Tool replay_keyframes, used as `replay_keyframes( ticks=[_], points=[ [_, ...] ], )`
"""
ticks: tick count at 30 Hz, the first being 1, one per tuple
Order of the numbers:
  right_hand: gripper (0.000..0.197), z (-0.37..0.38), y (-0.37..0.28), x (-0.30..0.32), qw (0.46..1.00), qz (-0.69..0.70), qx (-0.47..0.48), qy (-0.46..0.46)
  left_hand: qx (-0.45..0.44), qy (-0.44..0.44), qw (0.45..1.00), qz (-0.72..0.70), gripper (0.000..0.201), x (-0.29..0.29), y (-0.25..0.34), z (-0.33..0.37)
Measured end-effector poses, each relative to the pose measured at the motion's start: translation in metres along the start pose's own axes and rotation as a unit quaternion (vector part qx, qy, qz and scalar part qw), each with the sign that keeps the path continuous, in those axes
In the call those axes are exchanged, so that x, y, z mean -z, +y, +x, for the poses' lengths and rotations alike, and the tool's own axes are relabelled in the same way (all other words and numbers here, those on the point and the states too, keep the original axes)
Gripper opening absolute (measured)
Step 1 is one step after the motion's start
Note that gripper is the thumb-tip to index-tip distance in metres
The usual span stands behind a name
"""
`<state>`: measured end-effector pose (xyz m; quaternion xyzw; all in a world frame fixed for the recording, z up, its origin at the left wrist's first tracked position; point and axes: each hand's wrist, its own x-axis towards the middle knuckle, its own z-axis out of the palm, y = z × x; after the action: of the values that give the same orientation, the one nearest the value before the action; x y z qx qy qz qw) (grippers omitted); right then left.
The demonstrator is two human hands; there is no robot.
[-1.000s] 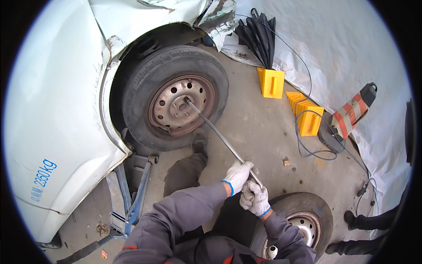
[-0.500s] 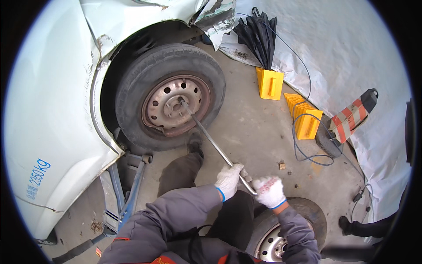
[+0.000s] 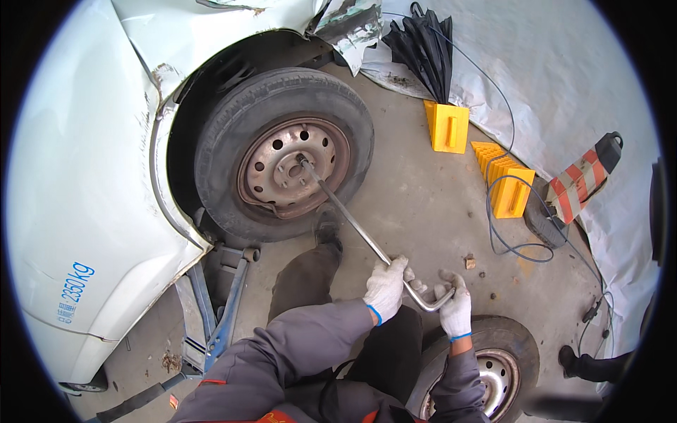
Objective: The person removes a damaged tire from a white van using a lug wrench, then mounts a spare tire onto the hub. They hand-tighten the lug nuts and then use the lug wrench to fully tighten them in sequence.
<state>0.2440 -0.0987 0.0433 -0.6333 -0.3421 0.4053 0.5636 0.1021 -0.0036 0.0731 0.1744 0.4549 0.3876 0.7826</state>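
The long wrench (image 3: 352, 223) slanted down-right from the mounted wheel (image 3: 283, 168); nearer that wheel, the left hand (image 3: 386, 287) gripped its shaft, while the right hand (image 3: 458, 309), farther out, curled its fingers round the bent end.

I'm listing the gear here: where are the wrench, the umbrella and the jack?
Wrench (image 3: 355, 225): head view, middle of its bar.
Umbrella (image 3: 429, 56): head view, its folded black cloth.
Jack (image 3: 224, 325): head view, a blue arm.

The floor (image 3: 402, 190) bears a loose wheel (image 3: 504, 361) and two yellow chocks (image 3: 509, 200).
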Motion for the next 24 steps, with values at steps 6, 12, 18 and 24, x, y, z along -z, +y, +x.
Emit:
replay_keyframes(
  ticks=[6,12,18,24],
  points=[
    [0.037,-0.014,-0.003,-0.025,0.858,0.512,-0.025,0.024,-0.093,0.041,0.980,0.171,0.021,0.002,-0.004,0.003],
    [0.034,-0.014,-0.039,-0.037,0.929,0.221,0.296,-0.036,-0.042,0.021,0.997,0.063,0.019,0.004,0.003,-0.005],
    [0.032,-0.043,-0.081,-0.056,0.718,-0.427,0.469,-0.288,0.062,-0.023,0.997,-0.040,0.014,0.024,0.006,0.016],
    [0.066,-0.076,-0.068,-0.048,0.874,-0.330,0.339,0.110,0.041,-0.001,0.998,-0.042,0.011,0.013,0.010,0.011]
  ],
)
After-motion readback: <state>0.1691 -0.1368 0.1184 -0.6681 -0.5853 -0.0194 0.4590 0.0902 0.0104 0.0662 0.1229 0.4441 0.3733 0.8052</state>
